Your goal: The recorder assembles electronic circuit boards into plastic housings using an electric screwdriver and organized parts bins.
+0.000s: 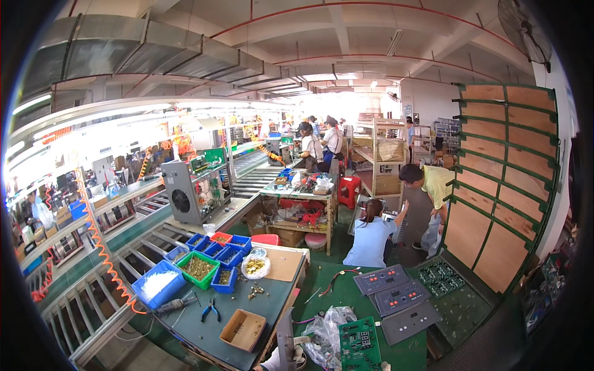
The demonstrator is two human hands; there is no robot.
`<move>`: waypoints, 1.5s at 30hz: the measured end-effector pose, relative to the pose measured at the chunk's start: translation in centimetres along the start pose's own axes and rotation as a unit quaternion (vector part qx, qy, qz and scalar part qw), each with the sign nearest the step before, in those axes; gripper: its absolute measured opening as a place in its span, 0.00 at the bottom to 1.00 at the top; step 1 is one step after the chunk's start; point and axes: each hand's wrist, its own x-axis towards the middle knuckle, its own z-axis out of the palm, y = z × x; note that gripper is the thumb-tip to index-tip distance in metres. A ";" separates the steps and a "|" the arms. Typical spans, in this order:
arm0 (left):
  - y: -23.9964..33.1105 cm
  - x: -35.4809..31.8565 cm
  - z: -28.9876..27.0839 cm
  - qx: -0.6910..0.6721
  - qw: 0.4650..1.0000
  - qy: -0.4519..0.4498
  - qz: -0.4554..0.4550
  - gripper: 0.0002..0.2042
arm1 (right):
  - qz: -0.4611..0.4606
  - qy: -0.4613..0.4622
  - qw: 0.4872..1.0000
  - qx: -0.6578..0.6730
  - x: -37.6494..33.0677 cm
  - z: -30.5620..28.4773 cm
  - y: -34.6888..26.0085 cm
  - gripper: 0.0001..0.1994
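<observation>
At the lower edge, a grey metal piece (285,342) stands upright. Beside it shows a small pale part of what looks like my left hand (299,355), with a white sleeve (270,361) nearby; its fingers are hidden. My right hand is out of sight. Crumpled clear plastic bags (325,334) and a green circuit board (361,344) with a digit display lie just right on the green table. Beyond them are three dark control panels (396,295). To the left, an open cardboard box (243,329) and blue-handled pliers (210,309) rest on the workbench.
Blue bins (158,283) and a green bin (198,268) of small parts crowd the workbench. A roller conveyor (93,309) runs along the left. Right are a tray of circuit boards (440,276) and a tall wooden-panelled rack (495,185). Two people (368,241) (433,185) are ahead.
</observation>
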 end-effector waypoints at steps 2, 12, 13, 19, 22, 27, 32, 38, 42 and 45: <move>-0.6 0.4 -0.8 -0.010 1.000 0.001 -0.004 0.17 | -0.027 0.032 0.999 -0.030 0.7 -1.5 0.2 0.41; -0.8 0.4 -2.1 -0.048 0.999 0.007 -0.016 0.17 | -0.134 0.180 0.962 -0.155 3.9 -5.1 0.9 0.38; -0.6 0.3 -2.1 -0.048 0.999 0.006 -0.016 0.17 | -0.128 0.151 0.974 -0.113 4.3 -4.5 0.7 0.36; 0.1 0.4 -1.9 -0.052 0.999 0.002 -0.013 0.17 | -0.134 0.047 0.972 -0.185 4.4 0.7 -0.2 0.36; 0.0 0.5 -1.7 -0.055 0.998 -0.001 -0.014 0.18 | -0.114 0.032 0.978 -0.172 4.2 0.6 -0.1 0.37; 0.0 0.7 -1.2 -0.055 0.998 -0.011 -0.018 0.18 | -0.088 0.006 0.985 -0.148 4.3 0.0 0.3 0.39; 0.1 0.8 -0.6 -0.056 0.998 -0.017 -0.022 0.18 | -0.059 -0.020 0.990 -0.123 4.3 -1.2 0.9 0.40; 0.0 0.3 -0.8 -0.066 0.997 -0.025 -0.018 0.19 | -0.015 -0.055 0.993 -0.099 4.0 -3.9 3.5 0.42; 0.2 0.3 -0.9 -0.077 0.997 -0.028 -0.011 0.19 | -0.025 -0.059 0.991 -0.120 4.8 -3.4 3.1 0.42; 0.2 -0.1 -0.9 -0.080 0.996 -0.031 -0.007 0.19 | -0.041 -0.064 0.987 -0.139 5.1 -2.2 2.8 0.43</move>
